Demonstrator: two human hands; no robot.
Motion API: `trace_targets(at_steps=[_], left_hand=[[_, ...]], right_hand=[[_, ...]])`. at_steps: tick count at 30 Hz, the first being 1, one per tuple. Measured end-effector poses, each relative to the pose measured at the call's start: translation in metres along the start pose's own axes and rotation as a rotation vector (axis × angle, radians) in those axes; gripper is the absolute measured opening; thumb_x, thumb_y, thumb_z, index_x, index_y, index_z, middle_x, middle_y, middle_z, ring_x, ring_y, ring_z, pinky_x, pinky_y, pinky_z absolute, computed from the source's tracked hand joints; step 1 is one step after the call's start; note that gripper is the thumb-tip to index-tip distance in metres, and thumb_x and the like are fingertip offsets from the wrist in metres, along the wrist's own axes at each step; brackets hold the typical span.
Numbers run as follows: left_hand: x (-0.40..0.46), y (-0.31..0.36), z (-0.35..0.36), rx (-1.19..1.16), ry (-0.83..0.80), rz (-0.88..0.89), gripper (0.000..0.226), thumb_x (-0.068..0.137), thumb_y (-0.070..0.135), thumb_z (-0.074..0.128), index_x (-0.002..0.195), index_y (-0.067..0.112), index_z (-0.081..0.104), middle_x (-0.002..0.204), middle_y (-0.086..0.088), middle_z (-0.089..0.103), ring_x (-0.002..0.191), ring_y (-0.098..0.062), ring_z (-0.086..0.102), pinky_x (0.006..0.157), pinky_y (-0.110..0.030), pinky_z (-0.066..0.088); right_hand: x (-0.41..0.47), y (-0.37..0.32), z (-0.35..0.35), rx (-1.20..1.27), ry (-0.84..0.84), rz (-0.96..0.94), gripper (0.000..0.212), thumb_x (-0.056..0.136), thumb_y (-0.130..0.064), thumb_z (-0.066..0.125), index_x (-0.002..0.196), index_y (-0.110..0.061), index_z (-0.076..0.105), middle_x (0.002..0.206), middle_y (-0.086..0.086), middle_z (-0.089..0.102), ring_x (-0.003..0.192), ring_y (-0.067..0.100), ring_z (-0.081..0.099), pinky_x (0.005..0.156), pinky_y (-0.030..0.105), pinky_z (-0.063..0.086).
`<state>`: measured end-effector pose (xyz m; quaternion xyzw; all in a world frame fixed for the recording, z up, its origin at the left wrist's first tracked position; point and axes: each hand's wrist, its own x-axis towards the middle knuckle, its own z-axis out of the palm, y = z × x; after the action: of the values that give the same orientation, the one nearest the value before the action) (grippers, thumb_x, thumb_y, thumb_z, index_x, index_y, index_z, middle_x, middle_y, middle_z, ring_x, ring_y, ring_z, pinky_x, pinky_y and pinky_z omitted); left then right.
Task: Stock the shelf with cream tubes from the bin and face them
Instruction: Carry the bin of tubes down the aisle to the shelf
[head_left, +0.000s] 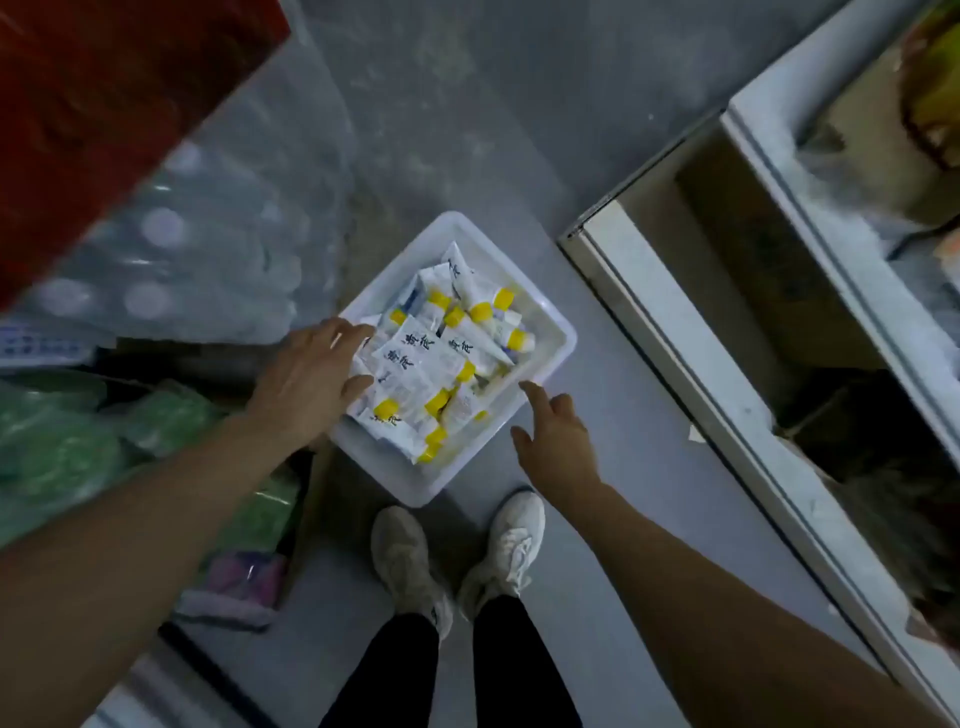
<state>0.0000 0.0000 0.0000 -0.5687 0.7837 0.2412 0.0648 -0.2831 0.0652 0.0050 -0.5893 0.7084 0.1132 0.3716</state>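
Note:
A white plastic bin (545, 322) sits on the grey floor in front of my feet. It holds several white cream tubes (441, 358) with yellow caps, piled loosely. My left hand (306, 379) hovers over the bin's left rim with fingers straight, its fingertips reaching the nearest tubes. My right hand (553, 436) is spread open just outside the bin's right front rim, index finger pointing at the rim. Neither hand holds anything. The white shelf unit (691, 364) stands to the right.
Shrink-wrapped packs of water bottles (218, 244) and a red box (93, 114) lie at the left. Green packages (57, 447) are stacked at the lower left. My white shoes (457, 551) stand just behind the bin. The lower shelf bays are dark.

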Motion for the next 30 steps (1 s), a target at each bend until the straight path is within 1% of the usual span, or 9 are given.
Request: trace_targets(at_steps=[3,7,11,14,19,22,25,27,30], left_hand=[[0.037,-0.021,0.053,0.026,0.006,-0.002,0.056,0.08,0.02,0.072,0.131,0.01,0.05,0.123,-0.02,0.054,0.107,-0.044,0.053,0.084,-0.052,0.049],[0.082,-0.045,0.111,0.058,-0.019,-0.08,0.052,0.087,0.011,0.06,0.136,0.016,0.045,0.14,-0.022,0.039,0.116,-0.046,0.045,0.089,-0.051,0.044],[0.118,-0.06,0.146,0.055,0.002,-0.162,0.055,0.087,0.014,0.061,0.139,0.019,0.043,0.139,-0.03,0.033,0.119,-0.05,0.04,0.096,-0.055,0.042],[0.138,-0.066,0.16,0.019,-0.021,-0.198,0.053,0.088,0.014,0.061,0.139,0.017,0.044,0.131,-0.033,0.038,0.11,-0.051,0.046,0.092,-0.052,0.042],[0.15,-0.071,0.151,-0.03,-0.078,-0.191,0.045,0.085,-0.007,0.057,0.125,0.013,0.055,0.11,-0.033,0.046,0.091,-0.044,0.051,0.075,-0.043,0.043],[0.139,-0.058,0.144,-0.048,-0.167,-0.17,0.044,0.088,-0.003,0.053,0.126,0.02,0.05,0.101,-0.026,0.046,0.084,-0.038,0.051,0.071,-0.037,0.042],[0.118,-0.022,0.135,-0.123,-0.224,-0.145,0.043,0.092,0.004,0.05,0.129,0.026,0.046,0.108,-0.024,0.045,0.088,-0.033,0.05,0.074,-0.032,0.036],[0.103,0.01,0.121,-0.18,-0.271,-0.118,0.046,0.094,0.008,0.048,0.134,0.029,0.042,0.111,-0.022,0.046,0.088,-0.03,0.05,0.072,-0.029,0.032],[0.076,0.056,0.098,-0.22,-0.281,-0.095,0.06,0.091,0.001,0.052,0.142,0.029,0.037,0.122,-0.023,0.051,0.104,-0.034,0.053,0.075,-0.027,0.032]], right_hand=[[0.037,0.019,0.052,0.059,-0.018,0.096,0.057,0.096,-0.03,0.052,0.147,-0.028,0.028,0.122,0.011,0.043,0.103,0.033,0.056,0.08,0.037,0.049],[0.077,0.038,0.108,0.17,-0.025,0.179,0.053,0.097,-0.029,0.05,0.146,-0.029,0.029,0.123,0.012,0.044,0.102,0.034,0.057,0.086,0.039,0.048],[0.107,0.049,0.145,0.275,-0.005,0.216,0.051,0.097,-0.031,0.05,0.145,-0.031,0.03,0.128,0.011,0.044,0.108,0.033,0.056,0.089,0.037,0.046],[0.121,0.052,0.159,0.454,0.007,0.29,0.059,0.096,-0.019,0.053,0.147,-0.03,0.027,0.129,0.012,0.044,0.112,0.032,0.054,0.085,0.034,0.043],[0.126,0.056,0.163,0.68,0.035,0.36,0.068,0.09,-0.002,0.051,0.145,-0.033,0.025,0.126,0.013,0.046,0.093,0.02,0.048,0.073,0.029,0.041],[0.115,0.07,0.153,0.662,0.056,0.413,0.07,0.087,0.003,0.046,0.144,-0.033,0.028,0.123,0.014,0.046,0.09,0.022,0.047,0.072,0.03,0.041],[0.087,0.095,0.136,0.593,0.093,0.438,0.069,0.085,0.003,0.046,0.141,-0.034,0.03,0.118,0.012,0.047,0.092,0.028,0.051,0.073,0.032,0.041],[0.06,0.112,0.119,0.547,0.12,0.455,0.067,0.086,0.003,0.045,0.139,-0.034,0.031,0.117,0.012,0.047,0.085,0.024,0.048,0.071,0.034,0.043],[0.017,0.134,0.084,0.489,0.168,0.489,0.062,0.087,0.004,0.044,0.135,-0.034,0.034,0.115,0.012,0.047,0.083,0.025,0.049,0.072,0.038,0.049]])
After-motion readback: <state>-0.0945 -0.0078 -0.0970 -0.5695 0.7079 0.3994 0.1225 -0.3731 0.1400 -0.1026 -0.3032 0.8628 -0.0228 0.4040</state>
